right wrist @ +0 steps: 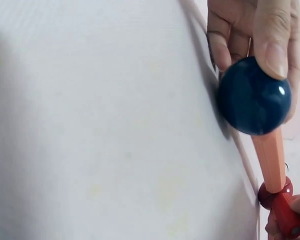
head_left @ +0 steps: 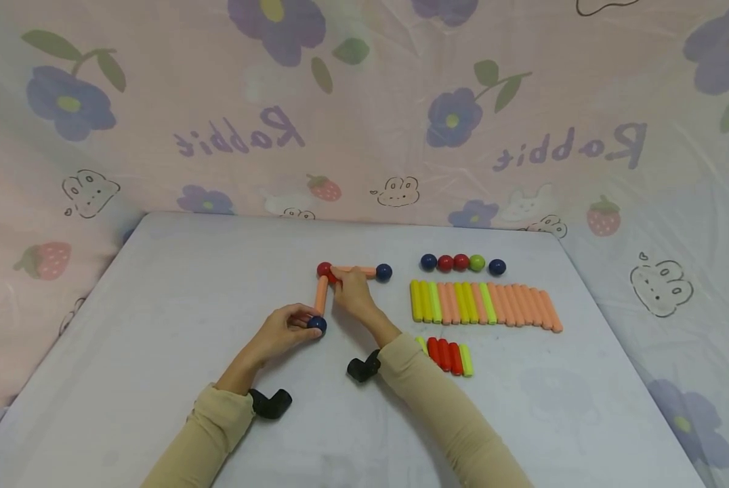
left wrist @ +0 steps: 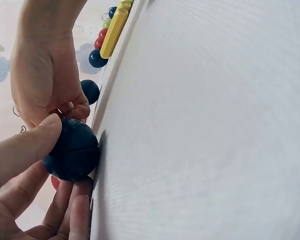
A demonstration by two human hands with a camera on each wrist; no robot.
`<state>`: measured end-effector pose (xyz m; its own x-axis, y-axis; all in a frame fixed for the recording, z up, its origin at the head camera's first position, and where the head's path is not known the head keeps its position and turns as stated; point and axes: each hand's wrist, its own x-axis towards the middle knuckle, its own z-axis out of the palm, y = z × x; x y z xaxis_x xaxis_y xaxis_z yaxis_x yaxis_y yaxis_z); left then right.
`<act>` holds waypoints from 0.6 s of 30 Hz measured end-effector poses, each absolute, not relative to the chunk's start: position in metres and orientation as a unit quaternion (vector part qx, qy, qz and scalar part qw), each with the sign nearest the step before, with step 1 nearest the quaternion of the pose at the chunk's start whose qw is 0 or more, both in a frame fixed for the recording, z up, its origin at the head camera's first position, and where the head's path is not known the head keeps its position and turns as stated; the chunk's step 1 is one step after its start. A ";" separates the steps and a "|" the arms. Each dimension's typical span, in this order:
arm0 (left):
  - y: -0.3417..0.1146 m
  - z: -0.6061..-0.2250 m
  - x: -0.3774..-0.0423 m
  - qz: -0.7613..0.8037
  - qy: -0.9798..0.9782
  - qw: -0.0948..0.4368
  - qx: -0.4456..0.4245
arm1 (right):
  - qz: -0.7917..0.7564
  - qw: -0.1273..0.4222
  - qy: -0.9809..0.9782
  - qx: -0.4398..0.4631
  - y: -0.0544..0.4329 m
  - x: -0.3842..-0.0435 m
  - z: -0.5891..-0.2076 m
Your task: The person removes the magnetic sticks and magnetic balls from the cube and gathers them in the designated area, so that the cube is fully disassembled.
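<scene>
My left hand (head_left: 282, 332) grips a dark blue ball (head_left: 317, 325) between thumb and fingers, low on the table. An orange stick (head_left: 321, 295) runs from that ball up to a red ball (head_left: 324, 270). A second orange stick (head_left: 364, 272) leads right from the red ball to another dark blue ball (head_left: 384, 272). My right hand (head_left: 353, 293) pinches a short red stick (right wrist: 288, 220), whose end meets the red ball in the right wrist view. From above, the fingers partly cover this red stick and the second orange stick.
To the right lies a row of yellow, green and orange sticks (head_left: 467, 303). Behind it stand several balls, including a green ball (head_left: 477, 262). Short red sticks (head_left: 444, 354) and yellow-green ones lie beside the right sleeve (head_left: 456, 413). Patterned cloth (head_left: 364, 102) hangs behind the white table (head_left: 157, 325).
</scene>
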<state>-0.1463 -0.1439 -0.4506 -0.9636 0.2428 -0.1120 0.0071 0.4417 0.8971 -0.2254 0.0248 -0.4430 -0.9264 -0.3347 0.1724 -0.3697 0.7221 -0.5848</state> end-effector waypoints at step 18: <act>-0.143 -0.452 -0.147 0.511 0.850 0.110 0.071 | 0.378 -0.039 -0.912 0.154 0.035 -0.223 -0.443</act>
